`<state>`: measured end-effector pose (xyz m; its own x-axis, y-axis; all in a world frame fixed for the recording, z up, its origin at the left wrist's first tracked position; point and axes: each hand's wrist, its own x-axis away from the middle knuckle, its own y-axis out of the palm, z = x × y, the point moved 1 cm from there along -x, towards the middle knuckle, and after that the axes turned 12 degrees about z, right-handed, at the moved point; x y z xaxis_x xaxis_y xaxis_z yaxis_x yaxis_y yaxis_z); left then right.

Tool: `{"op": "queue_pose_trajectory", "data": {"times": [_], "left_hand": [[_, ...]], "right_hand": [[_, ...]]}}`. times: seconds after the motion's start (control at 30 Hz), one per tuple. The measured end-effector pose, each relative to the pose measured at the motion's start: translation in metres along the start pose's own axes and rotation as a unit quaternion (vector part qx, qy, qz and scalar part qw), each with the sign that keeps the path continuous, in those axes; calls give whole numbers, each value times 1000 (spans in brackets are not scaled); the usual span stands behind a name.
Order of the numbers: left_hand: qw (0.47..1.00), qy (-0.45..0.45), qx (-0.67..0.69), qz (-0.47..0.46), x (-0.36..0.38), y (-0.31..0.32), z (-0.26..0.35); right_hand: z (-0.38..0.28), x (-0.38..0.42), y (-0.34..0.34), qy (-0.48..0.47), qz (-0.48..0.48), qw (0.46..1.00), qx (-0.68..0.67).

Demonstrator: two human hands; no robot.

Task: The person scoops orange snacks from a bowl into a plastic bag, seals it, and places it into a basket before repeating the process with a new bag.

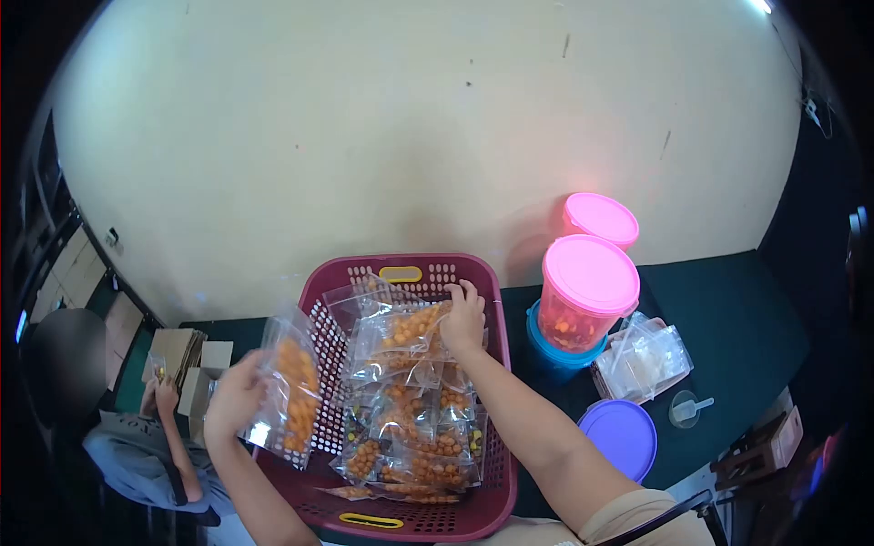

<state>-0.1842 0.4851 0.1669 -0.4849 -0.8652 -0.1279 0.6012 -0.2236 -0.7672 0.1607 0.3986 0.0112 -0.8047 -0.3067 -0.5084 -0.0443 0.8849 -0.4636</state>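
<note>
My left hand (pixel 235 405) grips a clear plastic bag of orange snack balls (pixel 299 391), held up over the left side of a maroon laundry basket (pixel 505 455). The bag is slightly blurred by motion. Inside the basket lie several similar snack bags (pixel 401 419), piled in overlapping rows; a few show darker or yellow-green pieces. At the basket's far right, my right hand (pixel 466 320) has its fingers bent at the edge of another snack bag (pixel 411 326). Its fingertips are partly hidden.
Pink-lidded tubs (pixel 592 273) stand right of the basket, one on a blue tub (pixel 555 350). Nearby are a box of clear plastic bags (pixel 651 359), a purple lid (pixel 619 441) and a small cup with a scoop (pixel 687 409). A co-worker (pixel 150 455) sits left, by cardboard boxes (pixel 196 391).
</note>
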Motion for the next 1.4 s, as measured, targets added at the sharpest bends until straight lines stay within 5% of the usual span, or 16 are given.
{"op": "queue_pose_trajectory", "data": {"times": [0.07,0.1,0.17,0.23,0.33,0.43,0.53,0.7,0.87,0.97,1.17,1.23,1.27,1.33,1.37,1.4], "left_hand": [[977,88,104,166,-14,6,-13],[976,89,103,168,-20,13,-8],[904,246,-117,328,-31,26,22],[941,164,-163,247,-39,44,60],[918,329,-106,195,-72,104,41],[884,351,-308,-7,-90,170,-12],[898,253,-338,-123,-89,194,-50],[920,273,-256,-119,-81,182,-86],[932,257,-213,-141,-96,188,-108],[933,244,-213,-154,-91,182,-92],[927,283,-178,-168,-101,186,-109],[921,314,-144,-179,-105,174,-96],[925,323,-132,-149,-107,163,-89],[957,267,-80,-79,-90,134,-38],[966,241,-73,-50,-71,110,2],[949,309,-63,19,-70,100,7]], "right_hand": [[0,0,-2,-2,34,999,-16],[1,-1,-2,-11,52,998,-38],[3,-4,1,-23,68,995,-63],[4,-4,1,-53,92,991,-80],[13,-2,-3,-107,70,989,-80],[16,1,-4,-114,28,991,-57],[4,0,4,-117,8,988,-98],[-17,19,10,-146,-171,974,-11],[-14,31,23,-219,-369,890,155],[-6,36,25,-214,-385,883,164],[-17,40,20,-235,-342,895,162],[-28,25,17,-255,-259,930,56],[-32,19,12,-245,-246,936,61],[-55,6,-33,-324,-15,938,-122],[-57,11,-61,-313,-12,943,-115],[-58,18,-98,-271,-63,944,-176]]}}
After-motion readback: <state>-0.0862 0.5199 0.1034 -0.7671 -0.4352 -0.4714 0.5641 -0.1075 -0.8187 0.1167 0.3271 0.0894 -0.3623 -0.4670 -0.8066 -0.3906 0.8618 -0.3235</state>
